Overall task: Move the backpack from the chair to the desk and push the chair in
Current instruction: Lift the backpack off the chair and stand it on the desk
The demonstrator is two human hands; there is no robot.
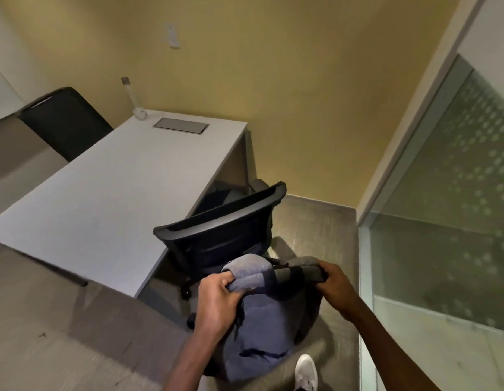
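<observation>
A blue-grey backpack (262,328) hangs in front of me, low in the view and behind the black mesh office chair (222,230). My left hand (217,303) grips the fabric at its top left. My right hand (334,283) is closed around its dark padded strap or handle at the top right. The chair faces the white desk (109,193), its seat partly under the right end of the desktop. The backpack hides the chair's seat and most of its base; two casters show to the left.
A second black chair (64,119) stands at the desk's far left side. A clear tube on a stand (135,103) and a grey cable hatch (180,126) are at the desk's far end. A frosted glass partition (442,207) runs along the right. My white shoe (306,371) is on the carpet.
</observation>
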